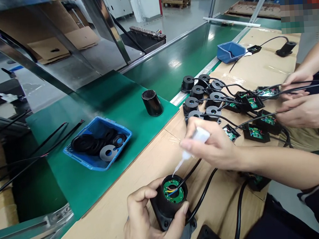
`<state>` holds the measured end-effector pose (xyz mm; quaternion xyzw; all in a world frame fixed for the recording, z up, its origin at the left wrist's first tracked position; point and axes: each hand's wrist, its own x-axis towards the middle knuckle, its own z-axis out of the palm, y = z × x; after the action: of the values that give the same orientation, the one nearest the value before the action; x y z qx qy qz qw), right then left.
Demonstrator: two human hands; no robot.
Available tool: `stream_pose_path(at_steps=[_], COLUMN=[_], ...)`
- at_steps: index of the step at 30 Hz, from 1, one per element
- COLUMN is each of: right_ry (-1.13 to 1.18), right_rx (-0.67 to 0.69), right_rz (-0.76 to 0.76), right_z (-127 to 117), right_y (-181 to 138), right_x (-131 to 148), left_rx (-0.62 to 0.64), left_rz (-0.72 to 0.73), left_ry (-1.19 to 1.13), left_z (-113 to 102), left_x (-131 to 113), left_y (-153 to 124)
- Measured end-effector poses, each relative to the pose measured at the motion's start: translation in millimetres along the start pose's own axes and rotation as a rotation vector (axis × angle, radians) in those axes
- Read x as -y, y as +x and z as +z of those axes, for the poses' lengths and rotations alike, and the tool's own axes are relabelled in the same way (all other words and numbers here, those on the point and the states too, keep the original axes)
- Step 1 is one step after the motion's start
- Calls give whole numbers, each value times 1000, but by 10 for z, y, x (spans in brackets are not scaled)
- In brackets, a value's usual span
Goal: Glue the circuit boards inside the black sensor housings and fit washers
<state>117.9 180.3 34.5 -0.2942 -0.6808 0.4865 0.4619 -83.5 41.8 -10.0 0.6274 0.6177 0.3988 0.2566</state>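
My left hand point(148, 217) is wrapped round a black round housing point(168, 202) at the near edge of the cardboard-covered bench. The housing's open top shows a green circuit board point(174, 190) with coloured wires, and a black cable runs out of it. My right hand point(212, 143) grips a small white squeeze bottle point(195, 140), tilted down. The bottle's thin nozzle tip sits just above the board's rim.
A blue bin point(96, 143) of black and grey rings sits on the green mat to the left, with a lone black cup point(152, 102) behind it. Several wired housings point(201, 99) and open boards lie ahead. Another person's hands point(301, 100) work on cables at right. A second blue bin point(230, 51) stands far back.
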Motion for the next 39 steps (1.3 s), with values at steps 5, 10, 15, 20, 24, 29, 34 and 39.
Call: stream_pose_path(at_steps=[5,10,15,20,24,29,34,39], right_ry=[331,267,123,-91,-186,-208,-353,-464], right_rx=[-180,-46,78,149,141,150,475,618], right_rz=[407,401,372,291,224,97,132,196], right_z=[-116,2,418,697,691,300,-157,-217], right_y=[114,397,813,1026,981,520,-147,-359], right_x=[-184,-387,-703,-967,-886,-466,-198,-240], left_rx=[-60,30,173,266,221,335,516,388], left_rz=[21,-25,-18,-26,-32,-167,-164,-160], left_ry=[102,7,-13,58,289,519,495,525], left_z=[59,96,83,-95,-588,-907,-732,-635], left_x=[156,316,400,326,190,206,349,414], left_y=[92,134,117,144,107,-34,-39,-20])
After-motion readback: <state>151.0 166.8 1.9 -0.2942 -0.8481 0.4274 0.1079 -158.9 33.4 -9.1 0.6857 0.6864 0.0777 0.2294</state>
